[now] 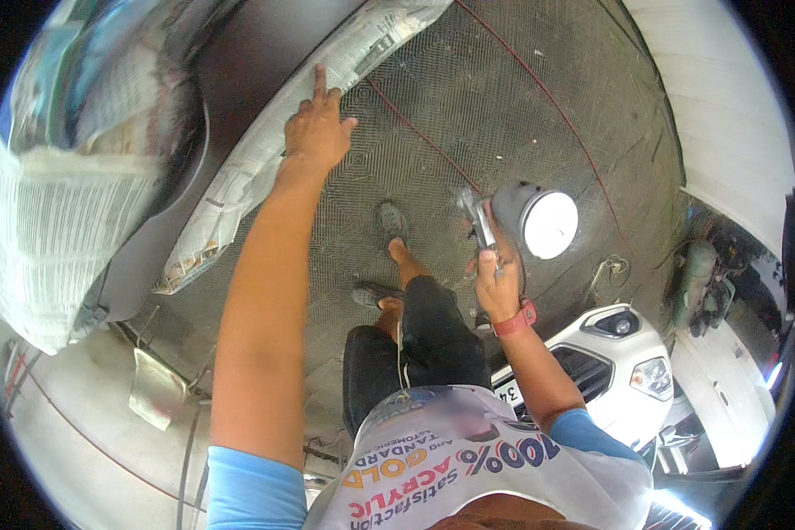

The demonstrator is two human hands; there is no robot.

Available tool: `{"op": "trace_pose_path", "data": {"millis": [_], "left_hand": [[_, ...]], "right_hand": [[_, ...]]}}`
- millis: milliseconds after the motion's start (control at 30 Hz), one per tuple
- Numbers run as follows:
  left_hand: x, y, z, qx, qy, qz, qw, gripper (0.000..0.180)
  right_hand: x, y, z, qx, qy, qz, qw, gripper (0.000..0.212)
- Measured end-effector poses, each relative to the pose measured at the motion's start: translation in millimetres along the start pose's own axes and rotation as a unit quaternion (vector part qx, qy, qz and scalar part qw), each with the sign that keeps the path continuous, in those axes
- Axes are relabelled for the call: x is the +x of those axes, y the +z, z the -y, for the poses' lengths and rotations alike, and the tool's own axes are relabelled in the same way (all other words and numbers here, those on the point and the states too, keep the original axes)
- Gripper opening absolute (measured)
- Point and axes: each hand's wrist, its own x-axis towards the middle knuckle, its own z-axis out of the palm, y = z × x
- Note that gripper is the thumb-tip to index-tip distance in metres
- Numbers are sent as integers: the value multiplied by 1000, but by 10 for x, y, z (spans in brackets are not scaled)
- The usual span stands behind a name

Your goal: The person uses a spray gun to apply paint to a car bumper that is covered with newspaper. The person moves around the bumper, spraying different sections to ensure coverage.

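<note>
My left hand reaches out with its index finger stretched and the other fingers apart. It is over the strip of masking newspaper along the lower edge of a dark grey car body; whether the fingertip touches the paper I cannot tell. Lower right of it, my right hand is closed round the handle of a metal paint spray gun. A grey cup with a round white top sits at the gun's side.
More newspaper covers the car at the left. Red hoses cross the patterned floor. A white car stands at the lower right, near a compressor-like machine. A pale panel leans at the lower left.
</note>
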Motion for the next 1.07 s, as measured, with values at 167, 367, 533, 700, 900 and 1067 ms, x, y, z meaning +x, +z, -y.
{"op": "trace_pose_path", "data": {"millis": [167, 367, 533, 700, 900, 1067], "left_hand": [[201, -97, 16, 35, -38, 26, 998, 68], [127, 31, 45, 51, -60, 23, 997, 70], [197, 63, -184, -55, -90, 8, 994, 83], [679, -13, -495, -236, -127, -7, 963, 89], [745, -77, -779, -115, -46, -23, 992, 79], [500, 126, -273, -43, -57, 19, 997, 83]], "right_hand": [[-175, -177, -249, -43, 66, 20, 997, 70], [-148, -190, -277, -9, 94, 23, 995, 70], [-68, -168, -273, 21, 97, 25, 995, 70], [-115, -117, -489, 15, 59, 4, 998, 74], [-232, -133, -468, 34, 93, 0, 995, 72], [-265, -132, -427, 52, 118, 32, 991, 89]]}}
